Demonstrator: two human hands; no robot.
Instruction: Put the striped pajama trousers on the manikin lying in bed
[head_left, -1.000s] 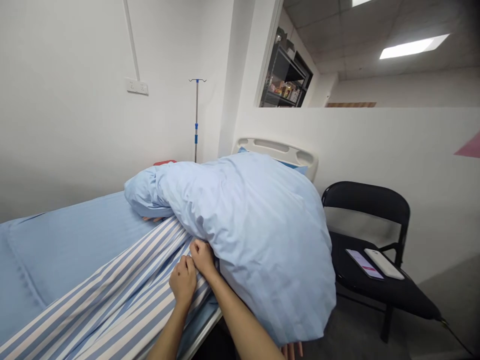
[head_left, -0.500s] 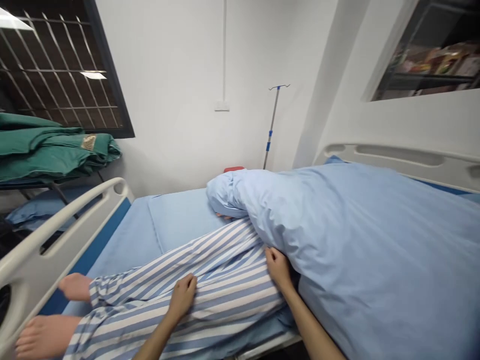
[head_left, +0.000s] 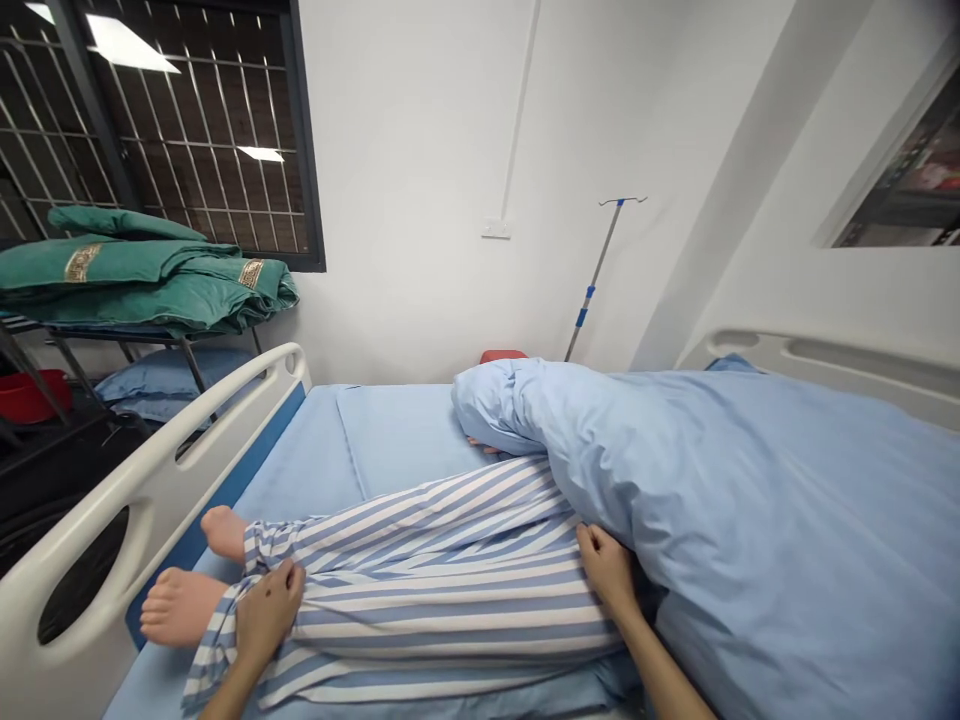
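A figure in blue-and-white striped trousers (head_left: 450, 580) lies on a hospital bed; its bare feet (head_left: 180, 600) point at the footboard. A light blue duvet (head_left: 735, 500) is bunched over the upper body. My left hand (head_left: 266, 610) lies on the trouser cuff near the ankles, fingers curled onto the cloth. My right hand (head_left: 607, 570) rests at the waist of the trousers, right at the duvet's edge, fingers bent and pressing on the fabric.
The white footboard (head_left: 150, 480) stands at the left and the headboard (head_left: 840, 360) at the right. Folded green blankets (head_left: 150, 280) lie on a rack by a barred window. An IV pole (head_left: 596, 280) stands against the back wall. A blue sheet (head_left: 390, 440) covers the mattress.
The view has swung left toward the foot of the bed. My left hand has slid from the thigh down the striped leg to the cuff. My right hand has stayed at the waist.
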